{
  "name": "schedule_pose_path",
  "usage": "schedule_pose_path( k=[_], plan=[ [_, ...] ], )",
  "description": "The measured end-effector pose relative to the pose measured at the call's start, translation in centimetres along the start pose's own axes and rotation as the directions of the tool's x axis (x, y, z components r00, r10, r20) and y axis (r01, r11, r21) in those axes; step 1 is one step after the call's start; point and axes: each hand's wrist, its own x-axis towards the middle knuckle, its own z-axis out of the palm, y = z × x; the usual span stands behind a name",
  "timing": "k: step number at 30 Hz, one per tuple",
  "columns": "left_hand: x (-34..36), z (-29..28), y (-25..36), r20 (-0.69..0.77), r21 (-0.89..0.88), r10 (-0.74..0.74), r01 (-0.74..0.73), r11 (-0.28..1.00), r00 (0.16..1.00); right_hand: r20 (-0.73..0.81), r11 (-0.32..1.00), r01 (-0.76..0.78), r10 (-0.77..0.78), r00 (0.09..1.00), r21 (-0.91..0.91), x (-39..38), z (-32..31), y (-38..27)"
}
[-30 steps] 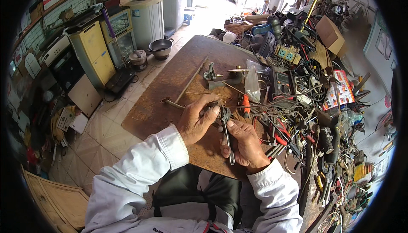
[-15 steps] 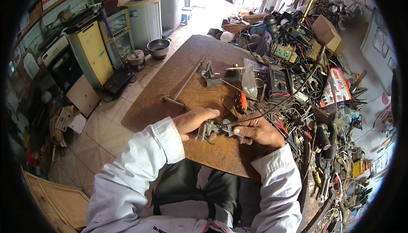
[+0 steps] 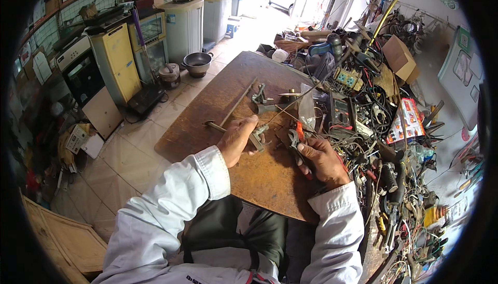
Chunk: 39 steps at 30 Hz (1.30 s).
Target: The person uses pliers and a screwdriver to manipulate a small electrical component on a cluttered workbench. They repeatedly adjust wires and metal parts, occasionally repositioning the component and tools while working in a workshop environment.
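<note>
My left hand (image 3: 237, 140) is closed on a small grey metal bracket-like part (image 3: 257, 141), held just above the brown tabletop (image 3: 199, 97). A thin dark cable or rod (image 3: 310, 90) runs from near that part up to the right. My right hand (image 3: 324, 160) grips a dark grey metal tool with a jaw-like head (image 3: 294, 139), perhaps pliers; the fingers hide much of it. Just beyond that tool shows an orange handle (image 3: 300, 128). Left of my left hand lies a long-handled hammer (image 3: 238, 100). Another small metal fitting (image 3: 259, 95) and a grey cylindrical piece (image 3: 265, 108) lie farther back.
A clear plastic bag (image 3: 307, 109) and a multimeter (image 3: 340, 112) lie right of the work spot. Cables, tools and scrap heap along the right side, with a cardboard box (image 3: 399, 60). A black pot (image 3: 197, 64) and appliances stand on the floor at left.
My hands have moved apart: the left lifted away with the metal part, the right drew right with the grey tool, toward the orange handle. The cable swung left. The view shifted slightly.
</note>
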Motion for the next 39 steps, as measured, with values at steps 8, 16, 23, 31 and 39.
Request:
schedule_pose_path(
  k=[8,16,23,31,39],
  plan=[
    [-1.0,1.7,0.1,-0.065,0.446,0.235,-0.183,0.876,0.970,-0.006,0.935,0.005,-0.004,1.000,0.354,-0.3,5.3,1.9],
    [-1.0,1.9,-0.3,-0.005,0.521,0.344,-0.291,0.803,0.939,0.033,0.917,0.019,-0.035,0.999,0.399,-0.2,6.2,2.4],
    [-1.4,2.5,0.2,0.019,0.612,0.417,-0.341,0.714,0.909,-0.010,0.898,0.016,-0.013,1.000,0.439,0.0,6.2,2.9],
    [-1.7,2.6,0.0,0.084,0.651,0.478,-0.411,0.638,0.874,0.011,0.900,0.004,-0.010,1.000,0.437,-0.1,6.3,2.5],
    [-1.3,0.9,1.1,0.182,0.126,-0.331,0.311,0.942,0.926,0.180,0.997,0.023,-0.009,0.984,-0.073,0.0,1.5,0.2]
  ],
)
